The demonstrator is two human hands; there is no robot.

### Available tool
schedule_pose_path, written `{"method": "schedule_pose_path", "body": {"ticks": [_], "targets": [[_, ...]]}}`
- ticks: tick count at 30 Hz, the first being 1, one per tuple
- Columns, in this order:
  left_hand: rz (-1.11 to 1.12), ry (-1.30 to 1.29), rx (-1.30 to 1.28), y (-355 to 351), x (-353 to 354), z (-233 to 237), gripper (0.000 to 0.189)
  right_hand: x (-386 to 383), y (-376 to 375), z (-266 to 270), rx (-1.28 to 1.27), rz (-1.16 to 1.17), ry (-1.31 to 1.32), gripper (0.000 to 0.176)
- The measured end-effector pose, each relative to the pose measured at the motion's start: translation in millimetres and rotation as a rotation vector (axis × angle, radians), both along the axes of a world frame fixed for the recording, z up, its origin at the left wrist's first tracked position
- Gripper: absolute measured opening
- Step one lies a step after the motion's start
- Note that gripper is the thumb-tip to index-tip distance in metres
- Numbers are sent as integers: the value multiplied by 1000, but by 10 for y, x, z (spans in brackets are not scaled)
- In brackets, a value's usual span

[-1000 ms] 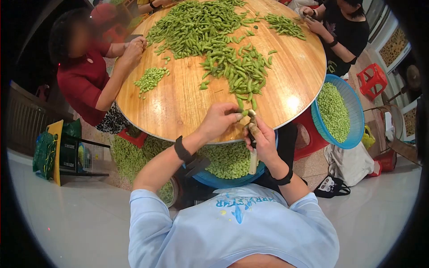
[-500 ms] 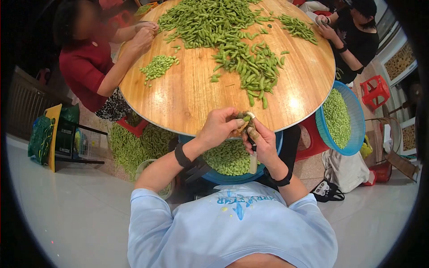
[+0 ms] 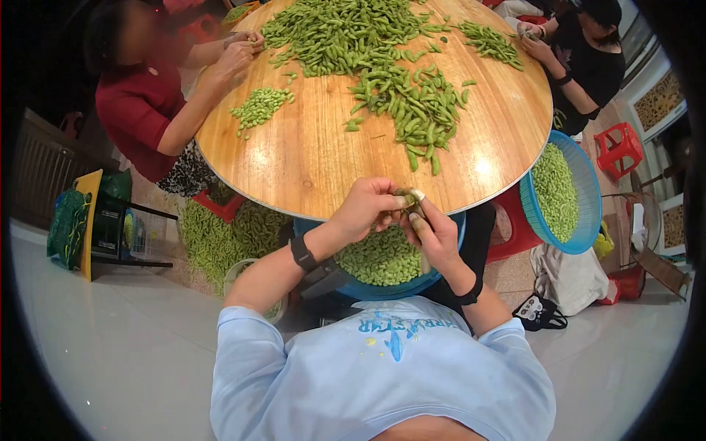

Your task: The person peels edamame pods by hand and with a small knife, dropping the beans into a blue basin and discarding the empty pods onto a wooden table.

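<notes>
My left hand (image 3: pixel 368 209) and my right hand (image 3: pixel 436 237) meet at the near edge of the table. Both are closed, with a green soybean pod (image 3: pixel 408 200) pinched between their fingertips, partly hidden by them. A white covering sits on a right fingertip. Something pale and narrow (image 3: pixel 425 263) shows beneath my right palm; I cannot make out what it is. Directly below my hands, a blue basin (image 3: pixel 353 292) holds many shelled green beans (image 3: pixel 379 259). Farther up the round wooden table (image 3: pixel 316 162), a loose heap of pods (image 3: pixel 426 110) lies before me.
A person in red (image 3: pixel 140 110) works at the left beside a small bean pile (image 3: pixel 259 107). Another in black (image 3: pixel 588 66) sits right. A blue basket (image 3: pixel 597 220) of beans stands right, near a red stool (image 3: pixel 619 151). Pods (image 3: pixel 220 239) cover the floor at left.
My right hand has turned slightly, and the pale narrow thing below it is now mostly hidden. My left hand remains close to it, fingertips still together.
</notes>
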State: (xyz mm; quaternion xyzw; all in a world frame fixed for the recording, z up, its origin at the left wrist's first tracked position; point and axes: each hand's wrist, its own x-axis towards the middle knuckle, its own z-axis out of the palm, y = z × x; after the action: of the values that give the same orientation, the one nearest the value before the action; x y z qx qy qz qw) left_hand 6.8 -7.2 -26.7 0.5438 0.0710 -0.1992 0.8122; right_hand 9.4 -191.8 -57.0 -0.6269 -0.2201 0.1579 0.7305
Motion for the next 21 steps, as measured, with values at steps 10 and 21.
{"method": "schedule_pose_path", "body": {"ticks": [10, 21], "targets": [[-804, -629, 1623, 559, -560, 688, 9, 73, -281, 64, 119, -55, 153, 26], [-213, -1256, 1374, -15, 878, -21, 26, 214, -159, -24, 168, -131, 223, 25]]}}
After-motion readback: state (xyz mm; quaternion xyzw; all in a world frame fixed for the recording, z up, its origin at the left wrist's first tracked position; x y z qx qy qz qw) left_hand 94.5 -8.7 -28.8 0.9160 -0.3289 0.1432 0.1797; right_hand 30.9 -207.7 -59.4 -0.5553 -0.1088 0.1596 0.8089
